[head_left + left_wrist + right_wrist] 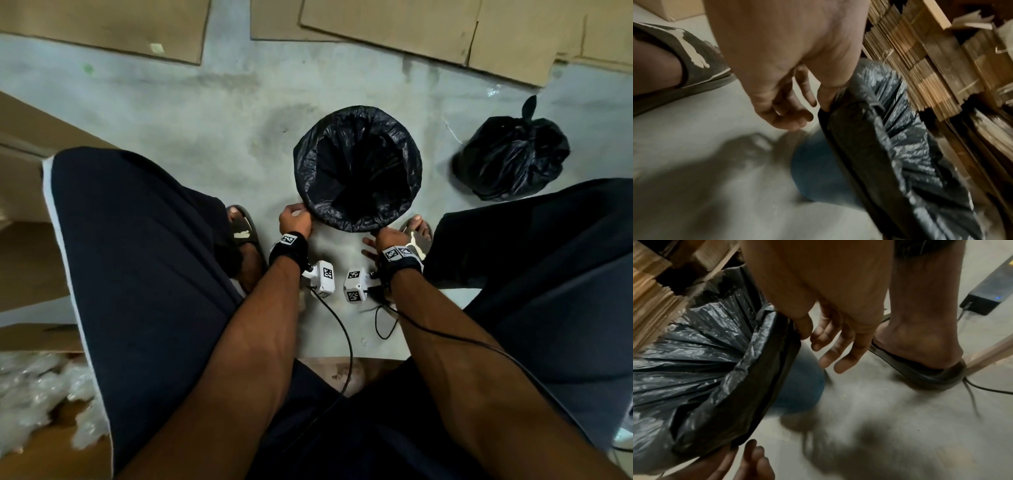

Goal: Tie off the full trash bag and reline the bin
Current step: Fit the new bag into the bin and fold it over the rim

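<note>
A blue bin [818, 170] [799, 386] stands on the floor between my feet. A black liner [358, 164] [890, 129] [715, 353] is folded over its rim. My left hand [294, 221] [813, 110] is at the near left of the rim, thumb hooked under the liner's folded edge, fingers loosely curled. At the near right of the rim my right hand [383, 240] [816, 345] presses its thumb on the fold, its fingers straight and hanging free. The full black bag [510, 157], knotted at the top, sits on the floor to the right of the bin.
Flat cardboard sheets [411, 27] lie on the concrete floor beyond the bin, and bundled cardboard [931, 56] stands behind it. My sandalled feet [243, 229] [418, 229] flank the bin. A black box with a cable [990, 293] sits to the right. Crumpled clear plastic [34, 394] lies at lower left.
</note>
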Available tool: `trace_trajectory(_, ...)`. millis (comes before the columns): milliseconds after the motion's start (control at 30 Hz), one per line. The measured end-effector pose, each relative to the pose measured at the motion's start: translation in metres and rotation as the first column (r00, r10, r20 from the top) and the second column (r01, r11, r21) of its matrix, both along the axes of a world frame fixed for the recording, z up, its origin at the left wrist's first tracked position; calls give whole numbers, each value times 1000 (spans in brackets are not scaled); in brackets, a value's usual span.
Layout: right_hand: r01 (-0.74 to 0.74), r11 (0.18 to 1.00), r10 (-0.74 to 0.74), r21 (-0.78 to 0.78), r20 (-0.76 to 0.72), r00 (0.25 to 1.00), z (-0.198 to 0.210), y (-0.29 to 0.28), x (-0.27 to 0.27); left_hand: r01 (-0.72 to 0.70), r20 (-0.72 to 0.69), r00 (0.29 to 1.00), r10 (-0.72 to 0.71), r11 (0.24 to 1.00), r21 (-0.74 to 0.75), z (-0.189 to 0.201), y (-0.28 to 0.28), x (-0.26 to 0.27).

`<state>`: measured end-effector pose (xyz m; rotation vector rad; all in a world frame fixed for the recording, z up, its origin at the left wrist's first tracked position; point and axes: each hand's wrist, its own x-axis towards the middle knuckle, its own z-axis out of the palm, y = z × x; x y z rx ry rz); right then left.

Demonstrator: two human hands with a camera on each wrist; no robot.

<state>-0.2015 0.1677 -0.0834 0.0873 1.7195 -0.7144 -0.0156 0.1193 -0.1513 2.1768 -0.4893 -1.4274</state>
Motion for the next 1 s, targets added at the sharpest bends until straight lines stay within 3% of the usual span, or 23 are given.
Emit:
trace_trajectory(100, 52, 998, -47, 29, -149, 988, 11, -2, 8, 7, -85, 996, -10, 999, -33, 20, -4, -1)
trace_trajectory(167, 0, 998, 21, 64, -320, 947, 14, 0, 10, 59, -89, 994, -60, 998, -10, 22, -3, -2)
trace_trajectory(200, -27, 995, 71, 100, -461, 884, 12, 1, 7, 88, -78, 993, -88, 996, 0, 23, -2, -2)
trace_trajectory(267, -20, 995, 83, 95, -725, 683, 19, 0, 8, 136, -56, 989, -135, 990, 19, 9, 0, 0)
trace_trajectory(367, -262, 964, 83, -55, -870, 487, 42, -1, 17, 236, -2, 972, -236, 971, 26, 40, 12, -1)
trace_trajectory(433, -503, 854, 135, -136, -875, 465, 40, 0, 20, 269, 33, 962, -270, 963, 21, 47, 16, -1)
trace_trajectory(500, -707, 685, 256, -179, -849, 463, 34, 0, 29, 250, 45, 967, -250, 968, 14, 36, 14, 3)
trace_trajectory(567, -858, 505, 395, -94, -859, 327, 32, 0, 44, 171, 84, 982, -169, 985, -26, 24, 9, 9)
trace_trajectory(633, -933, 353, 503, 70, -855, 126, 29, -1, 56, 113, 94, 990, -107, 992, -58, 35, 2, 13)
trace_trajectory(700, -942, 271, 561, 197, -828, -12, 25, -3, 63, 84, 76, 994, -77, 993, -81, 44, -7, 17)
trace_trajectory(767, -940, 254, 559, 227, -828, -49, 21, -5, 66, 69, 31, 997, -66, 990, -119, 35, -17, 19)
trace_trajectory(833, -948, 259, 549, 186, -835, -14, 12, -9, 66, 37, 15, 999, -35, 991, -130, 24, -28, 19)
trace_trajectory(900, -955, 271, 540, 118, -840, 49, 6, -12, 65, 41, 34, 999, -38, 993, -107, 38, -33, 17)
trace_trajectory(1000, -966, 244, 526, 83, -848, 60, 2, -15, 64, 3, 111, 994, 8, 995, -98, 48, -44, 19)
